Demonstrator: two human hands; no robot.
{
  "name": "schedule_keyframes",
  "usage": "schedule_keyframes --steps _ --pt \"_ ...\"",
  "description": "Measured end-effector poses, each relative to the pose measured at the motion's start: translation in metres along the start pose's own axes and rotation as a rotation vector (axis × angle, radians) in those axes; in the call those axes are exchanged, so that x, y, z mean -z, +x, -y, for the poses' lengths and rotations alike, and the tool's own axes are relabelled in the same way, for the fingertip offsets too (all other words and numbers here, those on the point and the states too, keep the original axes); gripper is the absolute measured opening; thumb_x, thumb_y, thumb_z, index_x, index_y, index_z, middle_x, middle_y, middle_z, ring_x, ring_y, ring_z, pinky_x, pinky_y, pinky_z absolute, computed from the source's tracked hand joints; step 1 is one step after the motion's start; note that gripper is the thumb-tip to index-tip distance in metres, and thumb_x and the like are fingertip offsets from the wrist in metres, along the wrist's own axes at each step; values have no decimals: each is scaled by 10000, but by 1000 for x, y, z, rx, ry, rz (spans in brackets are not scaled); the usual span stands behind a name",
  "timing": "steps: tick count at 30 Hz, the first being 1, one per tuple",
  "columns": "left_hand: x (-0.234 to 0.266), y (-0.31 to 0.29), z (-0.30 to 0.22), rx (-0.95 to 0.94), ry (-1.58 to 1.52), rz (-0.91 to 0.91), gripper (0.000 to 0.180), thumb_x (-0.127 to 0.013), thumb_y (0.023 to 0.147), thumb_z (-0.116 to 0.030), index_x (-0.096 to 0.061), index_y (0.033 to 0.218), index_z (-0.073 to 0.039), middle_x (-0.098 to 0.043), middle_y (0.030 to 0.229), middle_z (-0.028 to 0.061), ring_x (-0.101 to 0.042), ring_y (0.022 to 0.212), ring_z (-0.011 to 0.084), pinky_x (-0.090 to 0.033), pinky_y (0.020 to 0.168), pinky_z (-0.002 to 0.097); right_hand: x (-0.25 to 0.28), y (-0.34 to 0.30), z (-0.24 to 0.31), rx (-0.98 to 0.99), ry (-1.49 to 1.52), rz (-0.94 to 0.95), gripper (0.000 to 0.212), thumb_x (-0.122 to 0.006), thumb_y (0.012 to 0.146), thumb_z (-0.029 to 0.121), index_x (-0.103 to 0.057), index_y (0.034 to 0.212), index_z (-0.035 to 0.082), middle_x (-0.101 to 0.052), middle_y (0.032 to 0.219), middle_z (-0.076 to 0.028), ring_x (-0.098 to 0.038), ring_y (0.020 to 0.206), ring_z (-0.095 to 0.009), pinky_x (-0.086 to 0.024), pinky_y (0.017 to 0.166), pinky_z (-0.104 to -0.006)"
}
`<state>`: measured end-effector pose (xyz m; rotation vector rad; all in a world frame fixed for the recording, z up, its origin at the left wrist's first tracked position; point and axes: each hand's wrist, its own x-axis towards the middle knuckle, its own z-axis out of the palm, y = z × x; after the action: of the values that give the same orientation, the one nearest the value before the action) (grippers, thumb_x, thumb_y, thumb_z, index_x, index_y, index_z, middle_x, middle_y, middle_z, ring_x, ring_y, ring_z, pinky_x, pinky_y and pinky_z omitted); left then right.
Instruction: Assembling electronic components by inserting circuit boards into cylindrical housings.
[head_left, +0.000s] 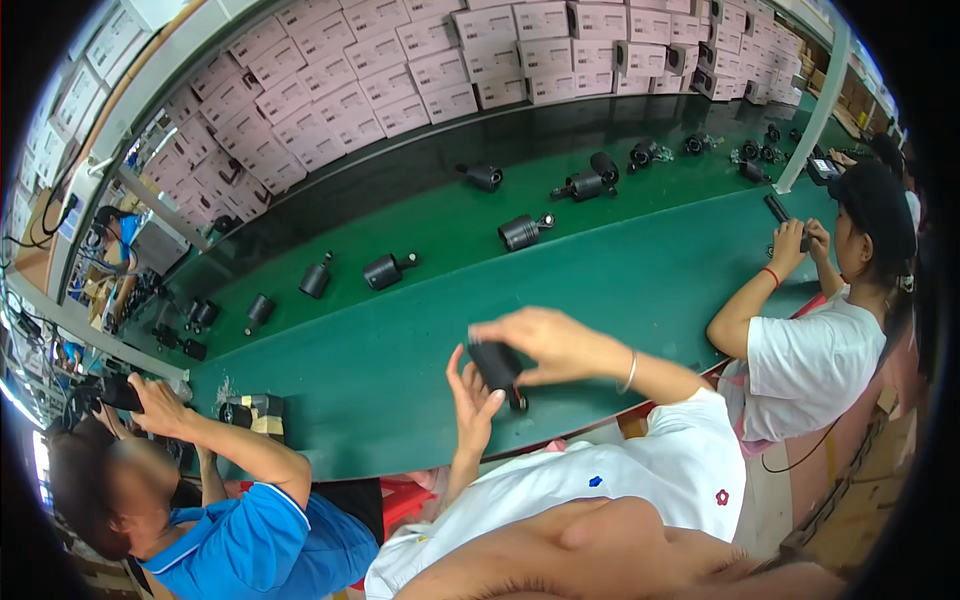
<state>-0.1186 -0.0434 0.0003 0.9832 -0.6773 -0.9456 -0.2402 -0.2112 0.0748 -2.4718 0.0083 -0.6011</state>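
Note:
Between my two hands, just above the green table, a black cylinder [494, 366] is held at a tilt, with a short narrow stub at its lower end. My left hand [472, 408] grips it from the left, thumb and fingers against its side. My right hand [555, 342], slightly blurred, reaches over its top end, with the thumb along the right side. The palm side of the right hand is hidden.
Beyond the green table [380, 350], a conveyor belt [440, 225] carries black cylinders, including one cylinder [520, 232] straight ahead. White boxes [400, 70] are stacked behind. A person in blue [250, 540] works at left, another person in white [815, 360] at right.

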Motion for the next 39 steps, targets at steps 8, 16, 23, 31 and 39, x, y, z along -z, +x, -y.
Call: schedule_keyframes --steps 8,16,23,31,39 --pt "-17 2 -17 -124 -1 153 685 -737 676 -33 -449 1298 -45 -583 1221 172 -625 942 255 -513 857 375 -24 -27 6 -119 439 -548 424 -730 770 49 -645 1186 54 -628 1183 -106 -587 1105 -266 -467 956 -361" --pt "-19 -1 -26 -149 -212 309 708 -765 648 -72 -450 1279 -16 -566 1246 171 -623 946 263 -499 874 382 -64 -36 -21 -355 1147 -472 232 -547 945 30 -639 1152 -20 -679 1068 -123 -644 952 -200 -504 894 -303" --pt "-18 -4 -40 -251 154 258 690 -779 618 -65 -505 1250 -32 -606 1210 151 -629 996 265 -484 923 384 -55 -30 -13 -461 1239 -488 156 -591 926 26 -666 1055 -21 -678 1022 -120 -623 881 -171 -508 815 -269" --pt "-20 -4 -51 -260 488 356 673 -766 598 -45 -554 1237 -48 -661 1157 112 -635 1023 261 -477 945 372 -46 -40 -23 -354 1141 -463 102 -667 844 -32 -699 937 -7 -660 927 -102 -564 766 -133 -483 726 -235" --pt "-13 -3 -50 -66 292 419 671 -758 595 -36 -554 1233 -34 -609 1265 164 -618 1089 278 -458 977 379 -32 -40 -14 -296 866 -518 131 -722 752 -76 -711 859 -1 -656 865 -86 -567 740 -143 -488 711 -244"
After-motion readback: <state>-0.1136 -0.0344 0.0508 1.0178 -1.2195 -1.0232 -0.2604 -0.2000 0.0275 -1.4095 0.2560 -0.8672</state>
